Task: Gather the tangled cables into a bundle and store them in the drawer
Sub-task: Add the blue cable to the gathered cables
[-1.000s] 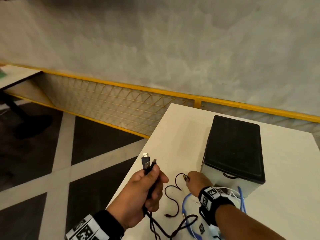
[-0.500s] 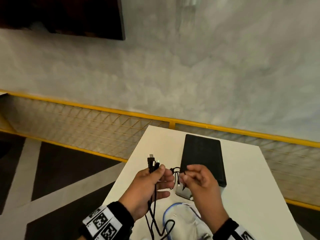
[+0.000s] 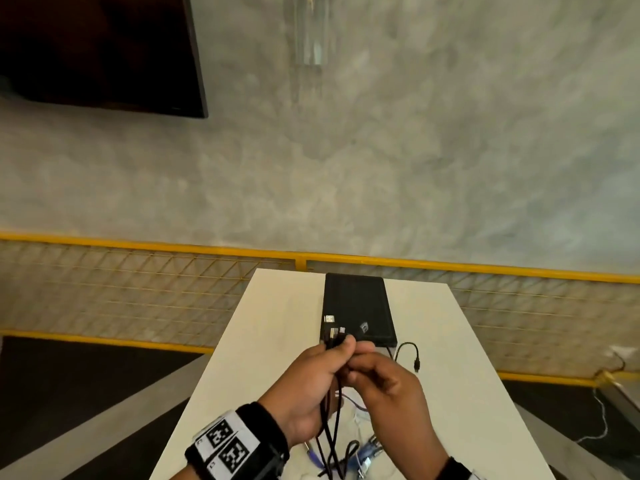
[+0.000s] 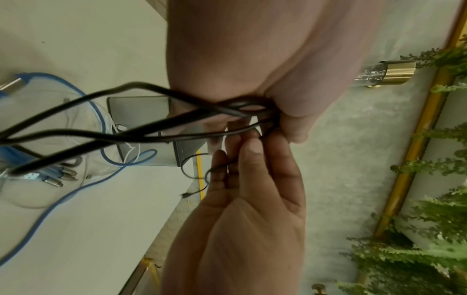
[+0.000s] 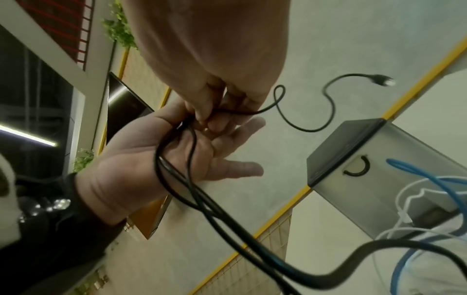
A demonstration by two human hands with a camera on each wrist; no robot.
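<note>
My left hand [image 3: 337, 351] grips a bunch of black cables [image 3: 329, 410] above the white table [image 3: 270, 341]; their plugs [image 3: 333, 330] stick up past my thumb. The strands cross my palm in the right wrist view and trail down to the table. My right hand [image 3: 358, 367] meets the left one and pinches a thin black cable [image 5: 303, 121] against the bunch. That cable's free end [image 3: 417, 367] loops out to the right. A blue cable [image 4: 101, 119] and a white cable [image 5: 404, 199] lie loose on the table. The drawer box [image 3: 356, 306], black-topped, stands just behind my hands, its front handle [image 5: 356, 165] visible.
The table's left edge [image 3: 214, 358] drops to a dark floor. A yellow-framed mesh fence [image 3: 138, 289] and a grey wall run behind the table. Several blue-sleeved metal plugs [image 4: 58, 175] lie near the loose cables at the near end.
Both hands have risen and drifted right, in front of the drawer box. My right hand lifted the thin black cable off the table and brought it against the bunch in my left hand.
</note>
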